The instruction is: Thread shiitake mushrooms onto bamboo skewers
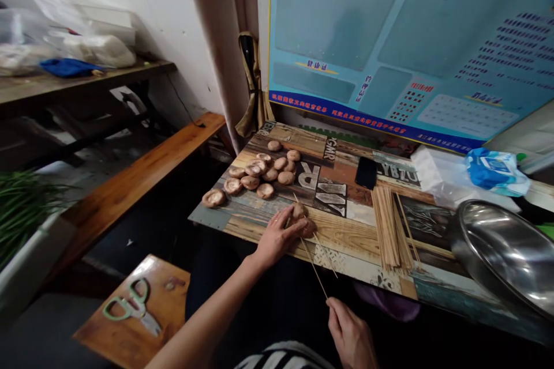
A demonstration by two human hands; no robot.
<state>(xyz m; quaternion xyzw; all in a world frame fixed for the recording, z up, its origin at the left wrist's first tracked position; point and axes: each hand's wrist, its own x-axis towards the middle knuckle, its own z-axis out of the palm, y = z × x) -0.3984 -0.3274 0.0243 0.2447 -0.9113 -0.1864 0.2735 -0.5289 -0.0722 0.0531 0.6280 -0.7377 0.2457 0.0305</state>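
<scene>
Near the front edge of the table, my left hand (pixel 274 237) has its fingers and thumb closed around a brown mushroom (pixel 308 228), pressing it to the tabletop. Another mushroom (pixel 298 211) sits just beyond, partly behind my fingers, with a thin wooden skewer (pixel 325 255) running by the pair. Below the table edge, my right hand (pixel 350 331) pinches the lower end of a second skewer (pixel 315 271), whose far end reaches the mushroom under my left hand. Whether its tip is inside the mushroom is hidden. Several loose mushrooms (pixel 265 190) lie to the left.
A bundle of skewers (pixel 387 230), a black phone (pixel 366 172), a large steel bowl (pixel 511 242) and a blue wipes pack (pixel 493 170) occupy the table's right side. Green-handled scissors (pixel 134 305) lie on a wooden stool (pixel 116 346) at lower left. A bench (pixel 142 173) stands behind it.
</scene>
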